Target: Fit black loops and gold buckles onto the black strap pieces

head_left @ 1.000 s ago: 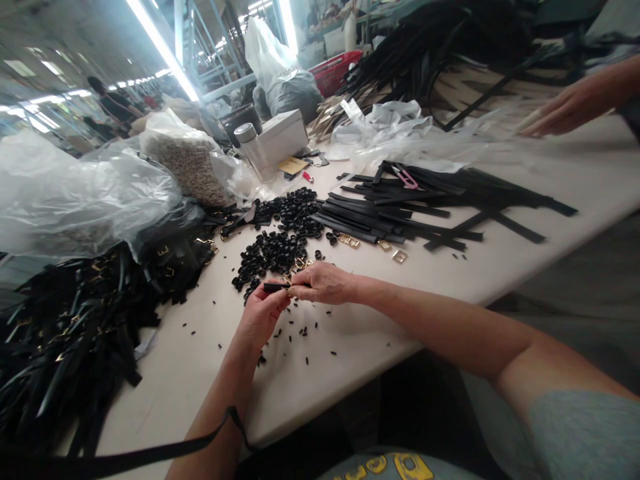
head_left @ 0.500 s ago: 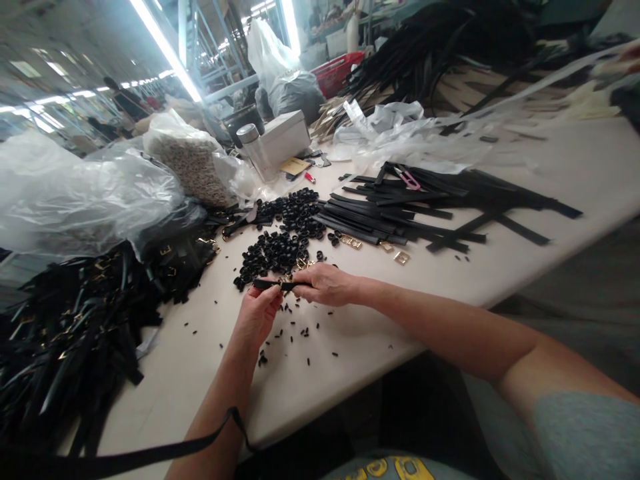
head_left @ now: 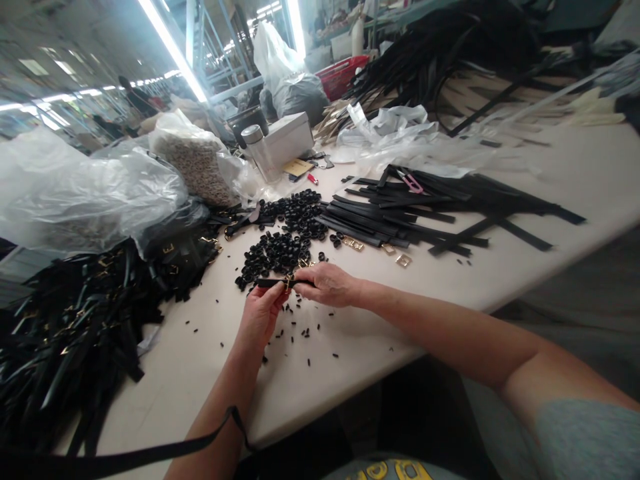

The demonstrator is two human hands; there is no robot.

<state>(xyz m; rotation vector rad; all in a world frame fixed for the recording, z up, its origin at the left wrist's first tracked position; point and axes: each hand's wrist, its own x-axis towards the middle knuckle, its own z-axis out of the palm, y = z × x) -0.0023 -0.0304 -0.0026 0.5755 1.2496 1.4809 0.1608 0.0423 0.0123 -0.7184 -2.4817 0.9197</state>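
Observation:
My left hand (head_left: 260, 315) and my right hand (head_left: 327, 283) meet over the table (head_left: 350, 347), both pinched on one thin black strap (head_left: 273, 283). A small gold buckle (head_left: 289, 282) sits on the strap between my fingers. Just beyond my hands lies a heap of small black loops (head_left: 285, 237). Tiny black bits (head_left: 300, 333) are scattered on the tabletop under my hands. A few loose gold buckles (head_left: 380, 248) lie to the right of the heap.
A stack of flat black straps (head_left: 415, 213) lies right of the loops. A big pile of finished straps with buckles (head_left: 75, 320) fills the left side. Plastic bags (head_left: 85, 193), a metal flask (head_left: 257, 150) and a white box (head_left: 290, 133) stand behind.
The strap now sticks out further to the left between my hands. A co-worker's hand at the far right has gone out of view.

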